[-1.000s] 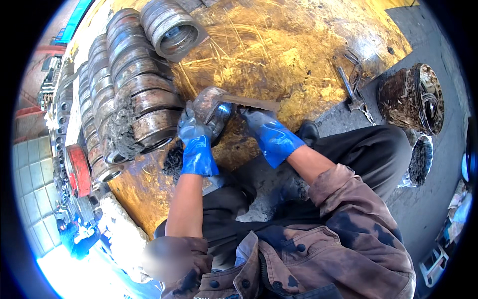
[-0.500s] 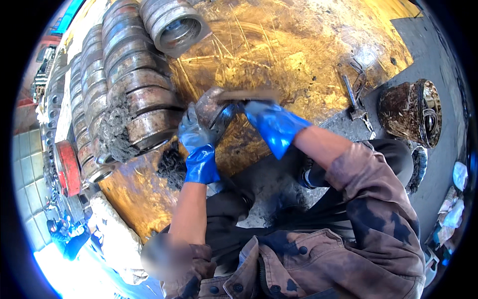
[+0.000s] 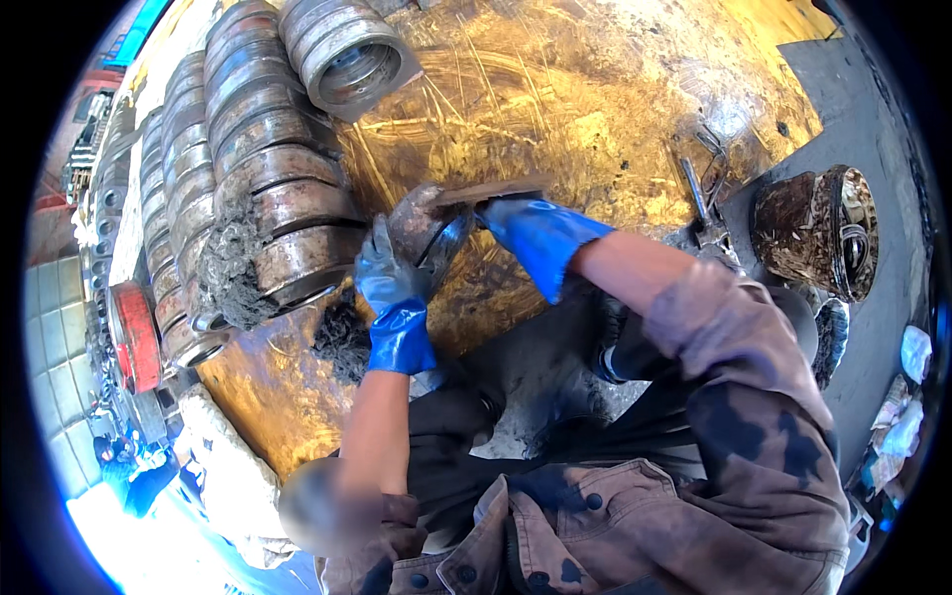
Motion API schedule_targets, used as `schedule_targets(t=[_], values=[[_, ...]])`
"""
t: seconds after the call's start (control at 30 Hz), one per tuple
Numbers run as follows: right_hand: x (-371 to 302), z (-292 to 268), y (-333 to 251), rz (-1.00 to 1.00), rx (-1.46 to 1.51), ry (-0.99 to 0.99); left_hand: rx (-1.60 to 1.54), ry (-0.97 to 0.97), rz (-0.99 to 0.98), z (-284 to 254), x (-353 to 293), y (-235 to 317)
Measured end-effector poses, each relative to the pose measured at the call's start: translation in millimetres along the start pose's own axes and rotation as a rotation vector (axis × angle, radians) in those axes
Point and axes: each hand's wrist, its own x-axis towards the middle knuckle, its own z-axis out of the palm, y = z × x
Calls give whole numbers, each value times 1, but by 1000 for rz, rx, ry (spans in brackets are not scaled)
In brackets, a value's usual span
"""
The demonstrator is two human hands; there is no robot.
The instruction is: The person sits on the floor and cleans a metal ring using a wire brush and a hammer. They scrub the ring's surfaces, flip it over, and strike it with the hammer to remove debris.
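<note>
Left hand [image 3: 391,276]: your fingers clasp the metal ring [image 3: 412,220], apparently steadying it.
Metal ring: tilted, just right of the ring stack [image 3: 297,203], seemingly presenting its rim.
Right hand [image 3: 526,226]: closed on the flat bar [image 3: 493,189], fingertips hidden, probably for control against your metal ring.

Your L glove [image 3: 389,278]: rubbery/plastic look, glossy cuff, duller twd tips
Your R glove [image 3: 540,238]: same matl, smooth, v. shiny
Held ring [image 3: 415,218]: metal, worn, pt. shiny
Flat strip [image 3: 496,189]: matt; wood or rusty metal, can't tell
Stacked rings [image 3: 302,243]: metal, semi-gloss, rusty mottling
Grey wad [image 3: 230,268]: fibrous, rough, matt
Yellow sheet [image 3: 595,109]: scratched, smeared, w/ glossy patches
Bucket [image 3: 803,233]: rough, crusted ext., matl unclear
Your jacket [image 3: 615,526]: cloth, matt, stained
</note>
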Motion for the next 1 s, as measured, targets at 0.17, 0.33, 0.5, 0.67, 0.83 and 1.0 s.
schedule_targets(t=[0.17, 0.33, 0.5, 0.67, 0.83, 1.0], values=[[-10, -36, -38, 89, 47, -198, 15, 90, 6, -2, -5, -11], [2, -29, -29, 137, -48, -106, 9, 45, 6, -3, -6, -7], [4, -27, -8, -49, -92, -216, -5, 89, 20, -1, -2, -7], [-9, -7, -17, -162, -84, 48, 3, 24, -40, -6, -7, -9], [-15, 18, -32, -190, -75, 80, -36, 69, -19, -6, -4, -16], [-13, 15, -49, -200, -66, 74, -34, 49, -30, -5, -6, -17]])
